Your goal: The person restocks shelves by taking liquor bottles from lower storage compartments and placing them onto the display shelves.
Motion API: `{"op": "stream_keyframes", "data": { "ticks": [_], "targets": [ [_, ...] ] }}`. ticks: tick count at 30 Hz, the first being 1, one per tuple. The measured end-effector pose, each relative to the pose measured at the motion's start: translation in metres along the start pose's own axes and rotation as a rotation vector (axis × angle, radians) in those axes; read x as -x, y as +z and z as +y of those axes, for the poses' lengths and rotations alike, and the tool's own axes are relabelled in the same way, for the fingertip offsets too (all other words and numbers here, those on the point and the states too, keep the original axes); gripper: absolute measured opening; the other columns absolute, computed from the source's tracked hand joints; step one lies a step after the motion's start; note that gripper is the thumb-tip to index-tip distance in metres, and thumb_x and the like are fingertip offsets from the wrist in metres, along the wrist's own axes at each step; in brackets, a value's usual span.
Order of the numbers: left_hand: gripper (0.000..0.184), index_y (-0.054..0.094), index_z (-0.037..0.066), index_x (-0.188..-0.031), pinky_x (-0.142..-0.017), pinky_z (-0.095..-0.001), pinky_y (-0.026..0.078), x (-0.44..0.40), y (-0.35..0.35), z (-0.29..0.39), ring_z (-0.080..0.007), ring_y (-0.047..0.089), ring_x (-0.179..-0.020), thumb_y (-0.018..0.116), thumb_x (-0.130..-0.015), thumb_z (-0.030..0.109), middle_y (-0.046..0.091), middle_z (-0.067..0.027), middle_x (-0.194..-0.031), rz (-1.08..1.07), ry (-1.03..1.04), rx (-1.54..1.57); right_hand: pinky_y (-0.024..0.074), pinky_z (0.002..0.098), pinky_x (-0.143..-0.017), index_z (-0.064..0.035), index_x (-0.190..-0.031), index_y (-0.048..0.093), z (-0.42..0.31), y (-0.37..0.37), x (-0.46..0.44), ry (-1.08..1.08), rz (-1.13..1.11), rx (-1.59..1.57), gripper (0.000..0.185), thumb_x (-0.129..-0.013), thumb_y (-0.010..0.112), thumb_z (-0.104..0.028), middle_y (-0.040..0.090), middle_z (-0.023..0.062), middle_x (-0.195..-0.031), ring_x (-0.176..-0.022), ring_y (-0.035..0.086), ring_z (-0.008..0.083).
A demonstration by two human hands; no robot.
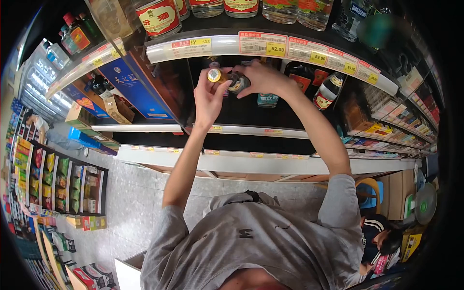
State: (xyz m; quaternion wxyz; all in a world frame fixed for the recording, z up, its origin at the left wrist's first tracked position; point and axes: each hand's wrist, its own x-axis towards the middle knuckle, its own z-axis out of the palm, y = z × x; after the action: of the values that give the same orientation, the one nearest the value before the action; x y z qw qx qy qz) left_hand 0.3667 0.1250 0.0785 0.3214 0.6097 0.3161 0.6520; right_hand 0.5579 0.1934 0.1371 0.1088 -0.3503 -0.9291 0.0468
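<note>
Indoors, hands [209,99] on bottles [237,83], black shelf [290,118], tiled floor [130,208]

Pretty bright overall, glare off the floor tiles [130,217], but the shelf interior [261,116] sits in shadow. Heavy fisheye bending, black corners, blurry greenish blob upper right.

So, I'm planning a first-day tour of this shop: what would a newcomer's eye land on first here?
Probably the pair of hands at the middle shelf: the left hand around a gold cap, the right hand on dark glass close beside it. Next, likely the bright blue box standing to their left, then the curved strip of price tags above them, with red-labelled bottles over it.
</note>
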Motion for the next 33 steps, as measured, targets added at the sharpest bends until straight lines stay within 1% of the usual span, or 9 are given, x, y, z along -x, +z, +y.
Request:
{"op": "stream_keyframes", "data": {
  "ticks": [1, 8, 12, 16, 19, 22, 24, 28, 33],
  "targets": [
    [0.032, 0.05, -0.001, -0.123, -0.074, -0.019, 0.052, 0.003, 0.004, -0.002, -0.0053, 0.065, -0.092, 0.063, -0.095, -0.008, 0.071, -0.0097, -0.119, 0.045, 0.023, 0.041, 0.0438, 0.05, -0.109, -0.0089, -0.132, 0.058, 0.007, 0.012, -0.004, -0.014, 0.008, 0.028, 0.079, -0.067, 0.091, -0.04, 0.071, 0.0175, -0.11, -0.116, 0.064, 0.0352],
    [0.029, 0.053, -0.002, -0.118, -0.078, -0.0216, 0.053, 0.027, 0.011, -0.013, -0.0086, 0.066, -0.095, 0.067, -0.093, -0.007, 0.071, -0.0095, -0.113, 0.207, 0.095, 0.016, 0.0273, 0.0512, -0.122, -0.0132, -0.134, 0.059, 0.001, 0.02, -0.01, -0.036, -0.06, 0.172, 0.075, -0.067, 0.09, -0.03, 0.071, 0.0121, -0.116, -0.122, 0.062, 0.031],
    [0.032, 0.052, 0.0, -0.121, -0.084, -0.0223, 0.054, 0.034, 0.01, -0.005, -0.0087, 0.067, -0.09, 0.066, -0.094, -0.009, 0.069, -0.0092, -0.112, 0.26, 0.08, 0.097, 0.0164, 0.051, -0.128, -0.0111, -0.135, 0.061, -0.008, 0.02, 0.0, -0.052, -0.012, 0.142, 0.078, -0.065, 0.09, -0.029, 0.061, 0.0105, -0.137, -0.136, 0.051, 0.0259],
    [0.028, 0.053, -0.001, -0.121, -0.095, -0.0295, 0.053, 0.039, 0.004, 0.028, -0.0201, 0.068, -0.109, 0.065, -0.096, -0.002, 0.068, -0.0132, -0.114, 0.325, 0.146, 0.079, 0.0229, 0.0499, -0.126, -0.0109, -0.137, 0.059, -0.023, 0.011, 0.016, -0.138, 0.11, 0.09, 0.079, -0.067, 0.09, -0.031, 0.049, 0.0116, -0.151, -0.144, 0.041, 0.0292],
    [0.029, 0.051, -0.003, -0.123, -0.113, -0.046, 0.047, 0.051, 0.007, 0.048, -0.0324, 0.065, -0.118, 0.063, -0.097, -0.002, 0.065, -0.0185, -0.117, 0.408, 0.304, 0.26, 0.0282, 0.0486, -0.123, -0.0111, -0.139, 0.058, -0.043, -0.007, 0.032, -0.226, 0.236, -0.043, 0.08, -0.069, 0.09, -0.032, 0.046, 0.0112, -0.153, -0.145, 0.039, 0.0304],
    [0.028, 0.053, 0.001, -0.125, -0.114, -0.0599, 0.043, 0.067, -0.006, 0.087, -0.0365, 0.063, -0.12, 0.064, -0.101, 0.011, 0.064, -0.0142, -0.118, 0.427, 0.448, 0.172, 0.0365, 0.0451, -0.119, -0.0106, -0.137, 0.057, -0.063, -0.01, 0.048, -0.318, 0.471, -0.268, 0.077, -0.07, 0.09, -0.029, 0.046, 0.0093, -0.152, -0.141, 0.043, 0.0332],
    [0.038, 0.055, 0.003, -0.126, -0.114, -0.0598, 0.044, 0.083, -0.027, 0.113, -0.0332, 0.065, -0.116, 0.064, -0.099, 0.029, 0.064, -0.0106, -0.118, 0.466, 0.448, 0.239, 0.0376, 0.0437, -0.117, -0.0108, -0.138, 0.057, -0.07, -0.003, 0.06, -0.295, 0.486, -0.325, 0.078, -0.07, 0.091, -0.028, 0.046, 0.0092, -0.151, -0.14, 0.045, 0.031],
    [0.057, 0.045, 0.004, -0.139, -0.114, -0.0608, 0.04, 0.102, -0.054, 0.159, -0.0295, 0.06, -0.116, 0.068, -0.097, 0.035, 0.056, -0.0128, -0.123, 0.441, 0.335, 0.251, 0.0546, 0.0391, -0.096, -0.0052, -0.135, 0.056, -0.104, 0.031, 0.083, -0.229, 0.425, -0.663, 0.084, -0.063, 0.093, -0.028, 0.064, 0.0125, -0.125, -0.115, 0.066, 0.0313],
    [0.042, 0.043, 0.004, -0.14, -0.096, -0.0503, 0.054, 0.092, -0.073, 0.162, -0.0279, 0.063, -0.109, 0.061, -0.103, 0.011, 0.058, -0.0145, -0.123, 0.362, 0.129, 0.415, 0.0555, 0.033, -0.089, -0.0024, -0.125, 0.058, -0.178, 0.105, 0.113, -0.092, 0.299, -1.219, 0.071, -0.069, 0.09, -0.033, 0.07, 0.0107, -0.108, -0.096, 0.069, 0.0191]
  ]
}}
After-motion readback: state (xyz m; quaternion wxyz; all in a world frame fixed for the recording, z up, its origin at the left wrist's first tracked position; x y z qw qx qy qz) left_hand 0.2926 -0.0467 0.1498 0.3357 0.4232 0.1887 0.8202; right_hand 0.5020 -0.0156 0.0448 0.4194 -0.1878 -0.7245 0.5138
